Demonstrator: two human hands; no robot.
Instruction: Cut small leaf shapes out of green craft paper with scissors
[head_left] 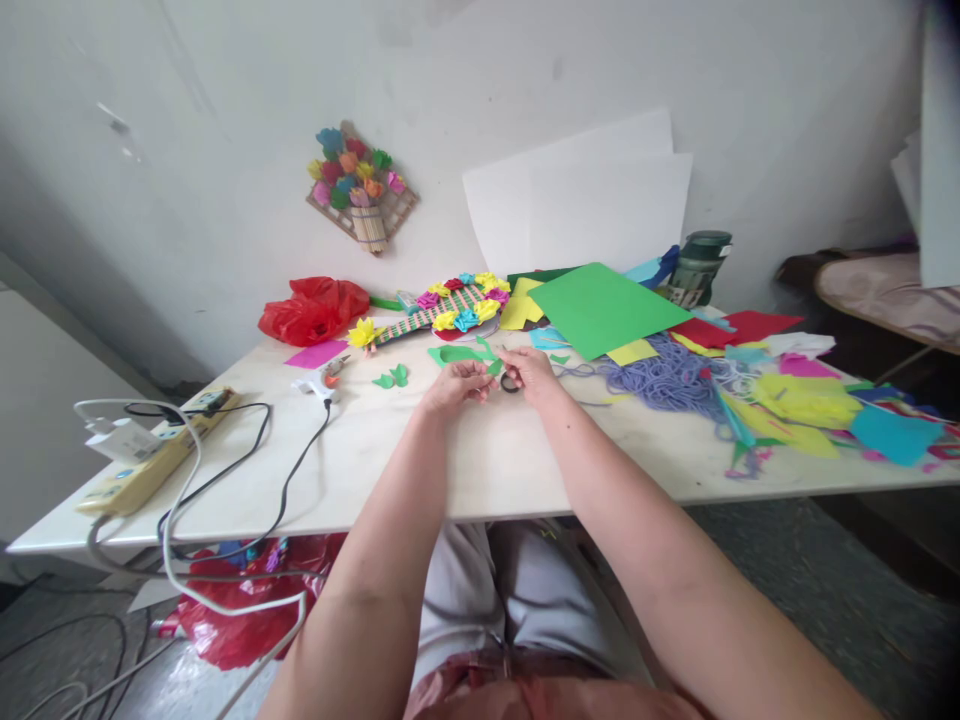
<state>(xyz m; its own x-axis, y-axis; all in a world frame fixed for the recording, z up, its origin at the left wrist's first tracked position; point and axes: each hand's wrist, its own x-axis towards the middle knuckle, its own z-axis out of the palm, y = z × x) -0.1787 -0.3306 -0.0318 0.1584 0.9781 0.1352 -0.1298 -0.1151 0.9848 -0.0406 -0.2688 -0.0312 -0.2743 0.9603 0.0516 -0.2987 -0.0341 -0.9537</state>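
Observation:
My left hand point(459, 386) is closed in a pinch on a small piece of green paper point(494, 368) above the middle of the table. Close beside it on the right, my right hand point(531, 370) pinches the same green paper with its fingertips. Just under the right hand shows a black ring point(511, 383); whether it is a scissors handle or something else I cannot tell. Behind the hands lies a larger green paper offcut point(450, 355). Left of them, several small green leaf cut-outs point(391, 377) rest on the table point(360, 450).
A glue gun point(319, 383) and a power strip point(154, 455) with cords lie left. Behind stand a flower-covered craft point(450, 310) and a red plastic bag point(313, 310). At right are a green sheet point(604, 310), purple yarn point(660, 375), paper scraps and a dark jar point(699, 268).

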